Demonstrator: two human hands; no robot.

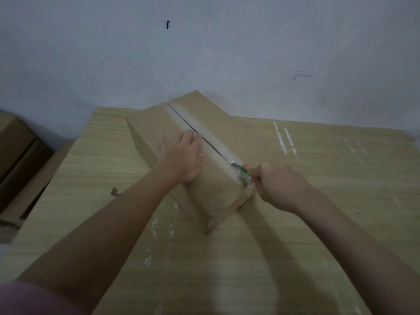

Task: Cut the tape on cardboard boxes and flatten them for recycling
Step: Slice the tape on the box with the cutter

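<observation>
Head view, looking down over both forearms at a pale wood-grain surface point(295, 223) set against a plain grey-white wall point(204, 53).

A closed cardboard box point(200, 133) lies at the middle of the surface, turned at an angle so that its taped top seam point(205, 138) runs from the far side toward the person's right.

The left hand point(181, 159) lies flat on the box top just beside the seam, fingers straight, likely pressing down to keep the box from sliding under the blade.

The right hand point(276, 185), at the near end of the seam, has its grip closed around a small green-handled knife point(241, 172), whose blade points into the tape. A dark slit shows along the seam beyond the blade, so most of the tape appears already cut.

More cardboard boxes point(18, 160) sit stacked at the left edge, beside the surface.
</observation>
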